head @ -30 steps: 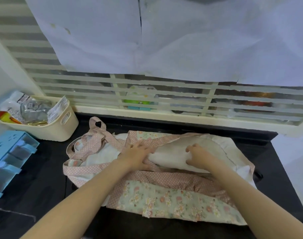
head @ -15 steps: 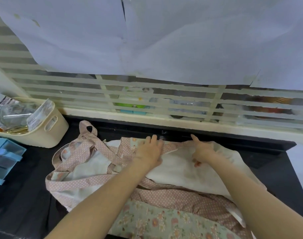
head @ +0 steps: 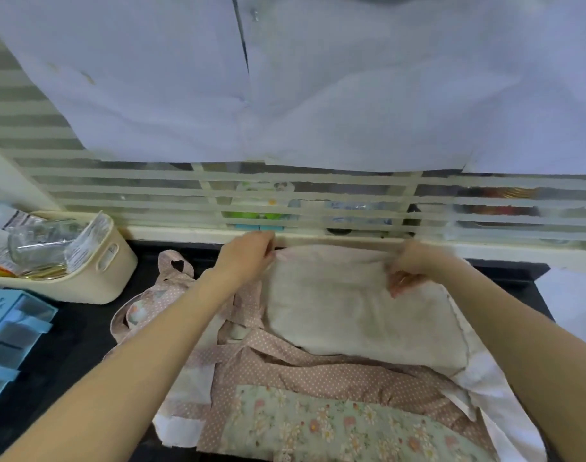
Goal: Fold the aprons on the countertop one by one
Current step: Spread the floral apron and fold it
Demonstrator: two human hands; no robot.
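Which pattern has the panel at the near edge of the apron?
Floral on pale green, seen in the head view.

Soft, even, dimmish light; faint shadows. Overall motion blur, wide-angle bending at edges, no glare.

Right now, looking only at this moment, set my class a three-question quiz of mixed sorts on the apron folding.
1. True or false: both hands grip the far edge of the apron.
2. What stands at the left of the countertop, beside the apron? A) a cream basket B) a red kettle C) a steel pot
3. Fill in: the apron's near panel is green with a ____ print.

Key
1. True: the left hand and the right hand each pinch the cream fabric's far edge, near the window ledge.
2. A, the cream basket, holding packets and a glass.
3. Floral.
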